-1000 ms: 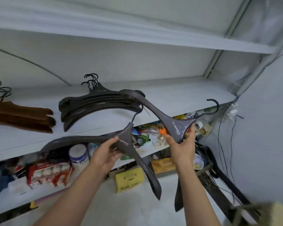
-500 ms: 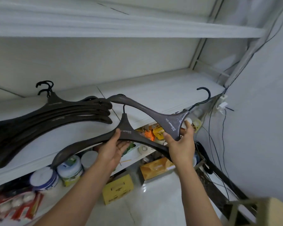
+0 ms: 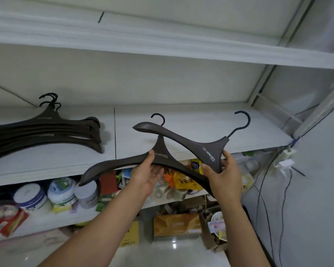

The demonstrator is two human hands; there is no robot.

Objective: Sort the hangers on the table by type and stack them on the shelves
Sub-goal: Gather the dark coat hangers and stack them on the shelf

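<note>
Your left hand pinches one dark hanger at its neck. Your right hand grips a second hanger likewise, both held just before the shelf. Their arms cross, so they may snag and knock the stack lying farther left.

My left hand grips one dark brown hanger near its neck, hook toward 12 o'clock. My right hand grips a second hanger, tilted, hook toward 1 o'clock, its arm crossing the first one's neck. At 9 o'clock a stack of matching hangers lies flat on the shelf.
</note>
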